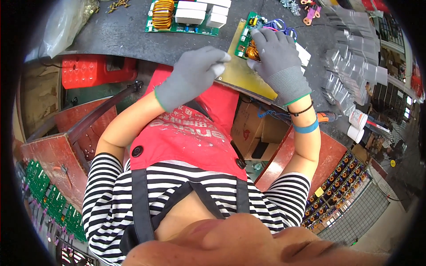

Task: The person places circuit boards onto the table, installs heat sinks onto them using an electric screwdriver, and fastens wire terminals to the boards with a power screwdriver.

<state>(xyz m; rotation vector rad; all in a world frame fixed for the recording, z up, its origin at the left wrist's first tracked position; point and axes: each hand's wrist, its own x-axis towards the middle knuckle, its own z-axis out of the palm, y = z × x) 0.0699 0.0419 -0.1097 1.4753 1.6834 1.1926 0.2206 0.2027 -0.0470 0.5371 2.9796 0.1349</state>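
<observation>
Both of my hands wear grey knit gloves with green cuffs. My right hand (278, 62) is closed over a green circuit board (242, 42), its thumb beside a copper-wound coil (252, 52). The palm and fingers cover much of that board. Beneath it lies a flat yellow metal plate (248, 80), which reaches past the table edge. My left hand (194, 73) is just left of the plate, fingers curled and thumb drawn toward the index finger; anything small between them cannot be made out.
Another circuit board (182, 31) with a large coil and white blocks sits at the far side of the dark table (120, 33). Clear plastic pieces (348, 66), an orange-handled tool (327, 117) and white tubs (356, 126) are at right. A plastic bag (66, 26) lies far left.
</observation>
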